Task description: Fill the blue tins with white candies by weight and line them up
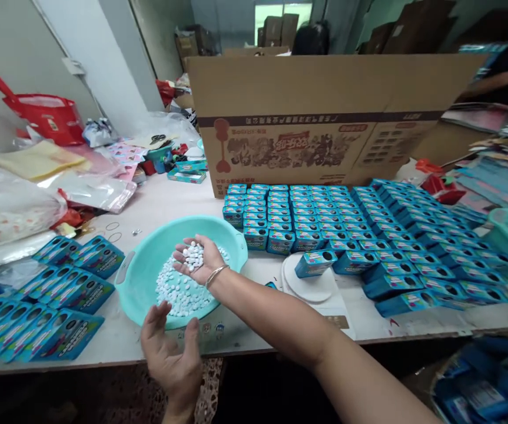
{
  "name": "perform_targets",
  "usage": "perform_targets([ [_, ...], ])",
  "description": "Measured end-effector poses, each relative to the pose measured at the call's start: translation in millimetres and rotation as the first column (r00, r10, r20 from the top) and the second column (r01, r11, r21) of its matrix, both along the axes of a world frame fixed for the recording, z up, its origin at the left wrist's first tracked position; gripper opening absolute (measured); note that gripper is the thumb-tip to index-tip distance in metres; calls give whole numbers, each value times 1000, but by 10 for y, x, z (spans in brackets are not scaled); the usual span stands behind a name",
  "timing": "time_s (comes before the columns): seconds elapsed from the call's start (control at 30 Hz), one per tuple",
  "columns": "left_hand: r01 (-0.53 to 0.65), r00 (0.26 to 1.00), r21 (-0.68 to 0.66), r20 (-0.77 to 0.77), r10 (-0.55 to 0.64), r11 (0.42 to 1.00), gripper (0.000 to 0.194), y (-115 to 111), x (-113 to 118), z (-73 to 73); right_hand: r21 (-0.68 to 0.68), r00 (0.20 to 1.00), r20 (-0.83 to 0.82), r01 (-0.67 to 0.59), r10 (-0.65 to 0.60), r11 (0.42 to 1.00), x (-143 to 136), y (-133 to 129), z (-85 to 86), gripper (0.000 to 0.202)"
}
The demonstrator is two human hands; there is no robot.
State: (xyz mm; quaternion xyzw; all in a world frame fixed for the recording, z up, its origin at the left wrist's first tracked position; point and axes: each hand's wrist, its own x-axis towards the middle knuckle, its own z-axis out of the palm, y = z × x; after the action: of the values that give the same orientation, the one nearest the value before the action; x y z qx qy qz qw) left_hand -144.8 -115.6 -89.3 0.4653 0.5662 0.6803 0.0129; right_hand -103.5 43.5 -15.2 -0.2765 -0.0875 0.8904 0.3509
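My right hand (207, 259) is palm up over the turquoise basin (141, 250), cupping a small heap of white tablets (193, 257). A silver bangle circles that wrist. More white pellets (181, 294) lie loose in the bottom of the basin. Just in front of the basin's near rim, my left hand (172, 353) is raised with its fingers curved and apart, holding nothing. To the right of the basin, one small blue box (315, 263) rests on the round plate of a white scale (289, 277).
Rows of blue boxes (298, 218) fill the table's right side; another group (59, 300) stands left. A large carton (280, 94) rises behind. At the right are a second turquoise basin (501, 259) and a person's arm (496, 82). A container of blue packs (487, 388) sits below.
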Motion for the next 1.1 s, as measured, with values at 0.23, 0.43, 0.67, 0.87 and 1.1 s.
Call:
perform_targets([
  [0.23,179,982,128,36,-185,975,50,127,287,476,-30,967,-216,134,-137,991,920,-95,404,34],
  [0.43,464,729,-280,-418,-542,840,49,678,1121,754,-112,766,-354,535,-536,838,2387,-553,386,31],
  [0.67,144,115,-776,-603,-789,614,32,1256,1936,759,-59,648,-250,731,-719,680,3314,-1025,-24,17],
  [0.87,156,316,-689,-644,-697,708,38,1664,1202,1217,-91,624,-147,764,-768,639,3563,-1089,-386,18],
  [1.1,65,386,-716,-624,-680,695,42,2465,172,1482,-240,602,-71,763,-795,600,3482,-1009,-338,19],
])
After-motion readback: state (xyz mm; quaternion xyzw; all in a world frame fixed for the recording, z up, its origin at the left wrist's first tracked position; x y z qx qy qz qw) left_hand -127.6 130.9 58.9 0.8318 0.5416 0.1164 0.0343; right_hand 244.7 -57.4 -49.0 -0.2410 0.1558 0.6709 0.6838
